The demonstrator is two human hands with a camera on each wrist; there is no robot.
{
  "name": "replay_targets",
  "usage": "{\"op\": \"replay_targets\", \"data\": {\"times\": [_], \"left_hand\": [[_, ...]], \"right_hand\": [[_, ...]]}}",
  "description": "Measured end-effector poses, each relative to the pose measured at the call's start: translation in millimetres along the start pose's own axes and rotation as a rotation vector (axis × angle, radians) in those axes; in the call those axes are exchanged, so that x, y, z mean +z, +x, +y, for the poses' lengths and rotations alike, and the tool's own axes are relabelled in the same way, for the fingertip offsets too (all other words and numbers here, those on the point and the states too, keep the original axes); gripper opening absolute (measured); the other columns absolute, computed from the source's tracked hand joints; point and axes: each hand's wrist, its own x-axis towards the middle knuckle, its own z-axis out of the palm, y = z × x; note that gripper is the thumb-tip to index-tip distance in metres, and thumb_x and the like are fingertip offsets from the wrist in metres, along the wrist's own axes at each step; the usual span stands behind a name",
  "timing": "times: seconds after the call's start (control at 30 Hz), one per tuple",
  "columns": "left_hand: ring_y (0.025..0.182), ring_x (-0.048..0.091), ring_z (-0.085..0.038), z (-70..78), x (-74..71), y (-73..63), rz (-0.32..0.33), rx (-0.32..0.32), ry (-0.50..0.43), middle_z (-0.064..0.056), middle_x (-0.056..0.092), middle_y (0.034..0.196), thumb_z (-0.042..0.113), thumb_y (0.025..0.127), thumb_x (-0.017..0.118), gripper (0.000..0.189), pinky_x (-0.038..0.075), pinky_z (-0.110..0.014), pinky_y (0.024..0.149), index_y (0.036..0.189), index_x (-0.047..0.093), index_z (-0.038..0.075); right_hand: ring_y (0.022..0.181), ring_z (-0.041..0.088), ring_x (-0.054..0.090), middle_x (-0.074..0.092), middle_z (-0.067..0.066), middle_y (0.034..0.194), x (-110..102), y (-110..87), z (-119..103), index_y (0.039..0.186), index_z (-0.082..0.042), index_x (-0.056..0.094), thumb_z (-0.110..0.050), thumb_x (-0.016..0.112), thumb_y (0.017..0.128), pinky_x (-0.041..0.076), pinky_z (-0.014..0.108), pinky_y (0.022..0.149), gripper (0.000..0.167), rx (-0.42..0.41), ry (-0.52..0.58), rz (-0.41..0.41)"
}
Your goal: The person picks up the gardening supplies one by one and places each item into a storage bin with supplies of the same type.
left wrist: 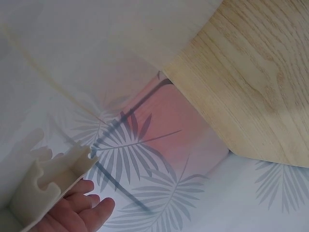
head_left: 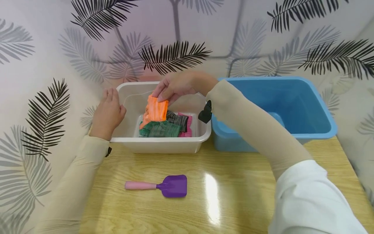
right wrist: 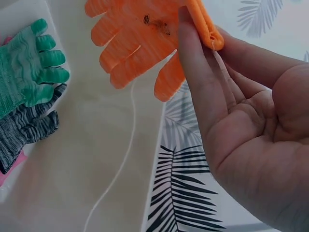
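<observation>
My right hand [head_left: 180,86] pinches an orange knit glove [head_left: 156,110] by its cuff between thumb and fingers, over the white bin [head_left: 160,140]. In the right wrist view the glove's fingers [right wrist: 125,53] dangle, and dark marks show on it. Beneath, inside the bin, lie a green glove [head_left: 165,130], a black-and-grey glove [head_left: 179,121] and a pink one [head_left: 189,126], overlapping each other. At the bin's left end rests my left hand [head_left: 108,112], fingers extended along the rim and holding nothing.
A blue bin [head_left: 274,79] stands to the right, close beside the white one. Nearer me on the wooden table [head_left: 239,195] lies a toy shovel [head_left: 174,186] with a purple blade and pink handle. Leaf-patterned cloth [head_left: 187,29] hangs behind the bins.
</observation>
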Motion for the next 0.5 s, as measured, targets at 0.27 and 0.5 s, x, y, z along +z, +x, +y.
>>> {"op": "replay_targets", "data": {"times": [0.27,0.5], "left_hand": [[0.131,0.026,-0.045,0.5,2.0,-1.0,0.012,0.002,0.008,-0.035,0.033,0.138,0.009,0.085,0.047,0.058,0.029,-0.055,0.102,0.134,0.031,-0.018],[0.132,0.025,-0.045,0.4,0.7,-1.0,0.007,-0.005,0.009,-0.034,0.032,0.139,0.010,0.085,0.046,0.059,0.028,-0.055,0.103,0.135,0.030,-0.018]], "right_hand": [[0.096,0.024,0.063,0.062,0.013,0.113,8.6,26.1,5.2,0.122,0.001,0.057,0.001,0.059,0.087,0.050,0.037,0.085,0.035,0.050,-0.100,-0.009],[0.095,0.025,0.063,0.060,0.015,0.113,14.6,42.1,9.0,0.122,0.003,0.055,0.004,0.056,0.088,0.052,0.037,0.083,0.034,0.066,-0.115,-0.008]]}}
